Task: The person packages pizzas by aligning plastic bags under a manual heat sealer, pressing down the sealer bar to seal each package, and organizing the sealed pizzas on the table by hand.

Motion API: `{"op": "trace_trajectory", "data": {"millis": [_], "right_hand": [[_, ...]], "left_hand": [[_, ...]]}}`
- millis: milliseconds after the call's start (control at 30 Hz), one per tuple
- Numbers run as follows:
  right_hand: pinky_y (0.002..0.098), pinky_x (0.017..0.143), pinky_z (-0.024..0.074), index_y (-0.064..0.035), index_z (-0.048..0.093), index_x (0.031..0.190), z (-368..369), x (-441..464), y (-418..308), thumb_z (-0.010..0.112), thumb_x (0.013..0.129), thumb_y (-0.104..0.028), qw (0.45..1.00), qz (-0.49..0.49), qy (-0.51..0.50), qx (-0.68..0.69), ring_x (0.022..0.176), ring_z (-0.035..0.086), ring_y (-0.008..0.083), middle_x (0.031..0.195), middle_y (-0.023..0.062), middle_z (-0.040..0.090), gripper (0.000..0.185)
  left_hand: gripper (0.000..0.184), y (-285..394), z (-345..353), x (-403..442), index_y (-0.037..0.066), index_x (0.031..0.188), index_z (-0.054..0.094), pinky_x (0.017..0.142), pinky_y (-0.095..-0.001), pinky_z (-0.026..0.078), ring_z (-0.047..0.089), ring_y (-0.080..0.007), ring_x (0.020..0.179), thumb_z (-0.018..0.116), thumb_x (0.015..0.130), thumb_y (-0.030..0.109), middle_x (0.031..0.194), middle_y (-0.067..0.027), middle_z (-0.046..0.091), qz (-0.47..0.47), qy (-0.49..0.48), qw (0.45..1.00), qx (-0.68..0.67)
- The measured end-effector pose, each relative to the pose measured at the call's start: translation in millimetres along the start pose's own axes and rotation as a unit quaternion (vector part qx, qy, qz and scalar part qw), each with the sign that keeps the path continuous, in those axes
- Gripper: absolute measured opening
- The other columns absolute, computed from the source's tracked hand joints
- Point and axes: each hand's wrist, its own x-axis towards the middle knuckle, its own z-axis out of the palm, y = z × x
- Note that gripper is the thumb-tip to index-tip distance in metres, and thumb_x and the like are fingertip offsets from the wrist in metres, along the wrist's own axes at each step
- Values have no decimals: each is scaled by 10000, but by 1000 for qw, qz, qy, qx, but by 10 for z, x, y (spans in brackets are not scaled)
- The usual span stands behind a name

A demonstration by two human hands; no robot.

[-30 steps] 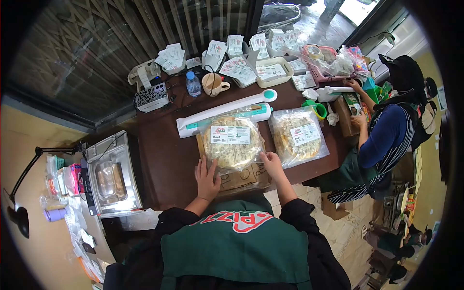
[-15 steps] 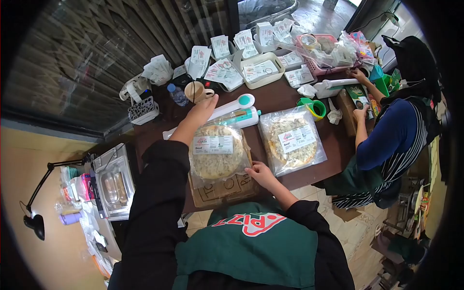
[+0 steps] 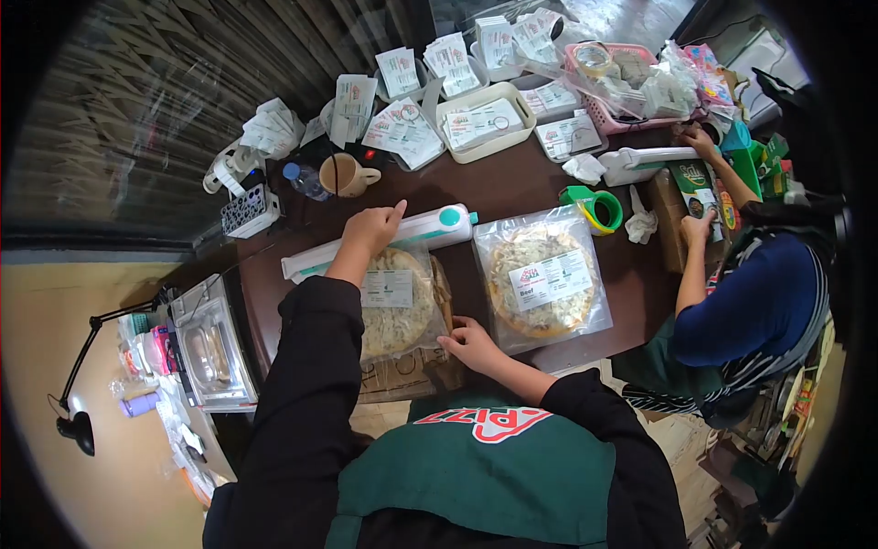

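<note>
My left hand (image 3: 368, 236) presses down on the white and teal bag sealer (image 3: 425, 229), its fingers closed over the lowered arm. Just below lies a clear-bagged pizza (image 3: 398, 316) with a white label, its top edge under the sealer; my left forearm covers part of it. It rests on a piece of cardboard (image 3: 402, 380) with handwriting. My right hand (image 3: 473, 345) pinches the right edge of this bag. To the right, a second bagged pizza (image 3: 540, 279), labelled Beef, lies flat on the brown table.
Behind the sealer stand a mug (image 3: 347, 176), a water bottle (image 3: 306, 181) and several trays of labels (image 3: 485, 123). A green tape dispenser (image 3: 593, 209) sits beyond the second pizza. At right, a co-worker (image 3: 745, 293) handles a box (image 3: 695, 188) near another white sealer (image 3: 645, 163).
The sealer's raised arm has come down under my left hand onto the bag's top edge. My right hand keeps its place at the bag's side. The whole view has shifted slightly.
</note>
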Motion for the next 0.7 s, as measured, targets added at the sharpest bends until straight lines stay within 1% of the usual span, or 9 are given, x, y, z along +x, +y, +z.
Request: {"op": "trace_trajectory", "data": {"millis": [100,200,300,467,700], "right_hand": [[469,1034,356,-13,645,694,28,3,23,667,868,-378,1000,10,2,5,1262,424,427,1326,308,463,405],[438,1019,379,-23,652,680,7,-10,-36,678,874,-333,1000,11,7,-3,1276,424,407,1309,300,470,366],[445,1018,379,-22,645,673,-28,-11,-89,681,871,-335,1000,12,3,-22,1280,419,409,1304,302,470,372],[455,1018,379,-18,631,662,4,-10,-42,687,866,-347,1000,11,0,-14,1296,406,407,1297,306,472,391],[452,1017,381,-11,618,654,21,-10,-27,694,862,-343,1000,16,3,-7,1305,401,401,1287,310,475,399]], "left_hand": [[590,-23,35,14,117,917,735,790,-477,503,645,-392,878,324,971,537,896,-177,695,10,19,1000,-8],[584,-23,46,40,114,909,734,783,-477,505,645,-396,868,327,973,528,882,-182,693,12,26,1000,-13],[592,-56,81,50,108,892,731,777,-483,503,643,-400,866,324,973,531,871,-185,691,13,34,999,-14],[604,-58,80,54,100,866,723,763,-488,499,639,-403,861,318,973,535,861,-183,688,3,28,1000,-9],[599,-34,59,47,105,877,726,770,-481,500,640,-397,861,324,970,539,855,-178,689,5,30,999,-18]]}}
